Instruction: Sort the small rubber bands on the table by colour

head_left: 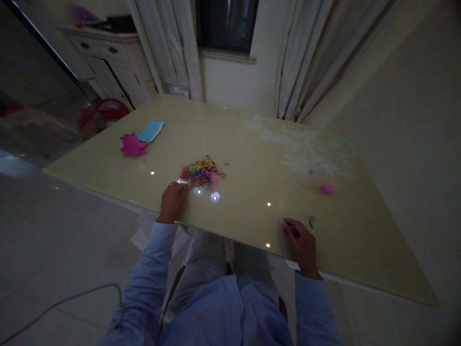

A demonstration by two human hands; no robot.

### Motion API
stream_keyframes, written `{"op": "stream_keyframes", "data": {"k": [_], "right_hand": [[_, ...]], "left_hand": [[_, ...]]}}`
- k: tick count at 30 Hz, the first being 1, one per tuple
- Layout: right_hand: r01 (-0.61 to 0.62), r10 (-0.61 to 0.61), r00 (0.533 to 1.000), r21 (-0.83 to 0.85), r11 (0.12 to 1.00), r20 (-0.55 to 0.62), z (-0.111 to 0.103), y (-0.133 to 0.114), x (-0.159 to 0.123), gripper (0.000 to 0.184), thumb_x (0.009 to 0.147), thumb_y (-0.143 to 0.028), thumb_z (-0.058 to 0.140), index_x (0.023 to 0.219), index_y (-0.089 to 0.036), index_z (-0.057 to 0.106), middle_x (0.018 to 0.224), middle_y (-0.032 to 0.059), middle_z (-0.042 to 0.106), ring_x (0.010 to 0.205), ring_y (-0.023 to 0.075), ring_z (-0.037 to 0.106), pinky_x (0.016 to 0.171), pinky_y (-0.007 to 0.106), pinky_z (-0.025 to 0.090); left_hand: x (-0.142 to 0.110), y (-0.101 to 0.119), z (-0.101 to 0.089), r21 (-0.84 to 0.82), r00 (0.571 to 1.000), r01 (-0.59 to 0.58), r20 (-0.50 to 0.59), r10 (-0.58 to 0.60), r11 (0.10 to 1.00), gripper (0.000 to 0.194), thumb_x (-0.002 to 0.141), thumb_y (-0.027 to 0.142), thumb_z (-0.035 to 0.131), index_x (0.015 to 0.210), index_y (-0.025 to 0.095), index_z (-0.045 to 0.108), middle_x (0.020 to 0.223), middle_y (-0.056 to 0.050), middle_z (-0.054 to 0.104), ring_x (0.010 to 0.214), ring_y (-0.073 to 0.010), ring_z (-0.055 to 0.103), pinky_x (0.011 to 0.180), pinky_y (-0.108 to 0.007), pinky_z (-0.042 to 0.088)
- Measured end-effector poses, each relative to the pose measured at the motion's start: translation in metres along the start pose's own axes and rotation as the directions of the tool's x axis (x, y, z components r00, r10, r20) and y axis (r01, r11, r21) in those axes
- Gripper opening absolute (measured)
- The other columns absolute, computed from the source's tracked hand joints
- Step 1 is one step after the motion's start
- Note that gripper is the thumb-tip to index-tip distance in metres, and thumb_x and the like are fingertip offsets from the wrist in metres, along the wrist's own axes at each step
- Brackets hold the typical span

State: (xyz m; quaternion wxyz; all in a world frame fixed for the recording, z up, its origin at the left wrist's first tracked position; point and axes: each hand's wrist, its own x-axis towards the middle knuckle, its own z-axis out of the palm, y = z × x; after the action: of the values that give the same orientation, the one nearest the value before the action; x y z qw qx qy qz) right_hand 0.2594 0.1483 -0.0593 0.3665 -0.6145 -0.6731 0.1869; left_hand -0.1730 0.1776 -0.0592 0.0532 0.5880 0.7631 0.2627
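This is a room in a home. At twelve o'clock a dark-paned window (226,26) sits above a narrow sill (226,56), with full-length drapes (176,48) hanging at eleven and at one. A pale wooden sideboard (120,72) with dark drawer pulls (113,49) stands at ten, and large floor tiles (68,240) stretch out at eight. A white floral design (313,146) decorates the glossy table (245,202) at two.
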Motion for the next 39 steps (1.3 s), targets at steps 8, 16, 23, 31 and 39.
{"op": "stream_keyframes", "data": {"k": [8,16,23,31,39], "right_hand": [[0.007,-0.007,1.0,-0.016,1.0,-0.024,0.002,0.006,0.0,0.034,0.087,-0.048,0.056,0.095,-0.019,0.071,0.09,0.0091,0.073,0.072,0.02,0.066,0.071,0.033,0.055],[0.002,-0.002,1.0,-0.01,1.0,-0.026,0.003,0.003,0.0,0.034,0.087,-0.048,0.056,0.095,-0.019,0.071,0.091,0.0092,0.073,0.071,0.0201,0.066,0.07,0.034,0.055],[-0.001,0.0,1.0,-0.008,1.0,-0.025,0.004,-0.002,-0.001,0.03,0.089,-0.044,0.054,0.096,-0.02,0.07,0.093,0.0082,0.072,0.073,0.0194,0.065,0.072,0.034,0.054],[-0.004,0.004,1.0,0.013,1.0,-0.012,0.004,-0.006,-0.003,0.029,0.09,-0.041,0.052,0.096,-0.019,0.07,0.093,0.0089,0.072,0.077,0.0197,0.065,0.073,0.033,0.051],[0.187,-0.195,0.975,0.086,0.979,0.104,0.001,-0.006,-0.012,0.025,0.09,-0.037,0.052,0.09,-0.022,0.071,0.088,0.0082,0.073,0.08,0.0215,0.066,0.074,0.034,0.052]], "left_hand": [[0.002,0.007,-0.004,-0.011,0.997,-0.05,0.051,0.05,0.999,0.029,0.089,0.03,0.044,0.093,0.018,0.07,0.099,-0.013,0.065,0.09,-0.0248,0.061,0.081,-0.036,0.048],[-0.042,0.055,-0.026,-0.744,0.954,0.294,0.186,-0.236,0.6,0.035,0.078,0.049,0.062,0.086,0.015,0.063,0.062,0.001,0.054,0.055,-0.0114,0.049,0.054,-0.024,0.041],[-0.071,0.162,-0.034,-0.928,0.93,0.354,0.337,-0.147,0.116,0.031,0.074,0.045,0.07,0.081,0.017,0.06,0.066,0.002,0.052,0.054,-0.0065,0.044,0.049,-0.021,0.037],[-0.071,0.215,-0.009,-0.919,0.933,0.356,0.36,-0.002,0.168,0.025,0.076,0.041,0.069,0.081,0.016,0.065,0.061,0.002,0.054,0.051,-0.0069,0.045,0.048,-0.021,0.036],[-0.051,0.28,0.09,-0.784,0.835,-0.173,0.204,0.51,0.596,0.018,0.086,0.03,0.059,0.086,0.016,0.07,0.087,-0.008,0.069,0.076,-0.0153,0.059,0.074,-0.029,0.048]]}}
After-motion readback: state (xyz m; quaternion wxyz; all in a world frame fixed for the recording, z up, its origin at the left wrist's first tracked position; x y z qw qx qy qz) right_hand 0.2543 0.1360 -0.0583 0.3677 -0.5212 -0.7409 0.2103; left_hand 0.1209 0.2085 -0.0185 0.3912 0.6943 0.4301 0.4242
